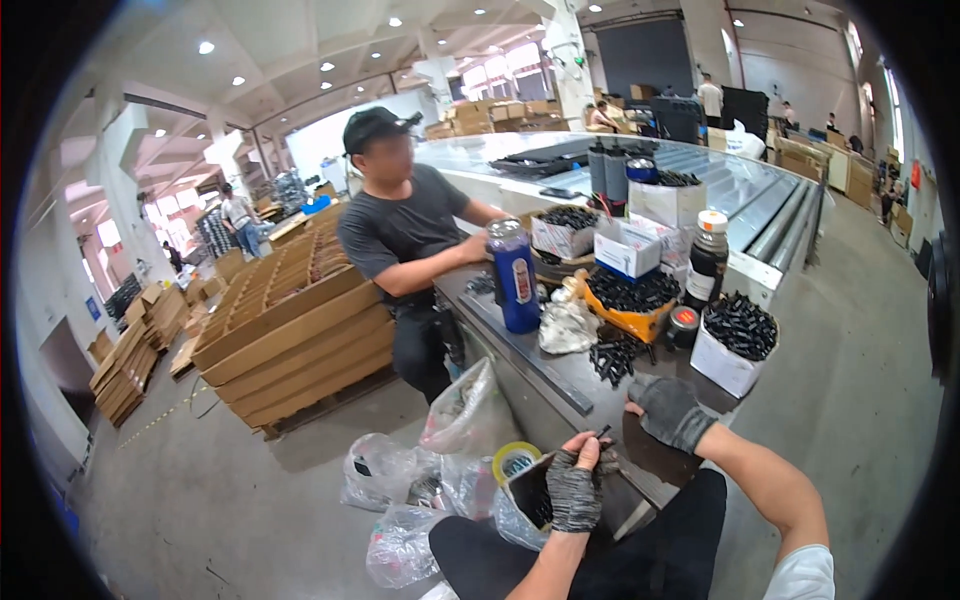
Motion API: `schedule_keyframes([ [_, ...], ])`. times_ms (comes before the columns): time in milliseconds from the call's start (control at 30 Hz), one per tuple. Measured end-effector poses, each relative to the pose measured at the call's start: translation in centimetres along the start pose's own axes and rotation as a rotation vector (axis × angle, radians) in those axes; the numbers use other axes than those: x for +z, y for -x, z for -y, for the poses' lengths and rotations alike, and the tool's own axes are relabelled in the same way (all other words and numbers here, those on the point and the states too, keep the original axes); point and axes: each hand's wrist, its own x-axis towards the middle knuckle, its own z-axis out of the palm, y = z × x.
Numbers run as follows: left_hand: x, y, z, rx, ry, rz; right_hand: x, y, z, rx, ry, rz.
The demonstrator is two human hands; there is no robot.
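Note:
My left hand [575, 490], in a striped grey fingerless glove, is raised at the table's near edge. Its thumb and fingers pinch a small black part [603, 432]. Below it is an open bag or box [530, 494] with dark contents. My right hand [672, 410], in a darker grey glove, is low over the brown tabletop, palm down. It is just short of a loose pile of small black parts [613, 360]; its fingertips are mostly hidden. To its right, a white box [726, 362] is heaped with similar black parts.
Behind the pile are an orange-rimmed container of black parts [640, 312], a blue tumbler [513, 275], a dark bottle [707, 262] and a small jar [682, 326]. A co-worker [410, 215] sits across at left. Plastic bags [405, 535] lie on the floor; stacked cardboard [300, 360] stands beyond.

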Motion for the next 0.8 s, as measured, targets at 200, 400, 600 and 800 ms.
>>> schedule_keyframes([
  [200, 0.9, -0.7, -0.4, 0.003, 0.029, 0.011, -4.4, 0.2, 4.4, 0.271, -0.771, -0.041],
  [400, 0.7, -0.6, 0.0, 0.030, 0.118, -0.012, -4.1, 0.9, 5.3, 0.224, -0.996, -0.035],
  [600, 1.0, 0.0, 0.4, -0.086, 0.244, 0.094, -5.7, 1.6, 5.6, 0.169, -0.925, -0.055],
  [800, 1.7, 1.1, -0.6, -0.149, 0.303, -0.003, -4.1, 2.3, 5.7, 0.017, -0.747, -0.267],
])
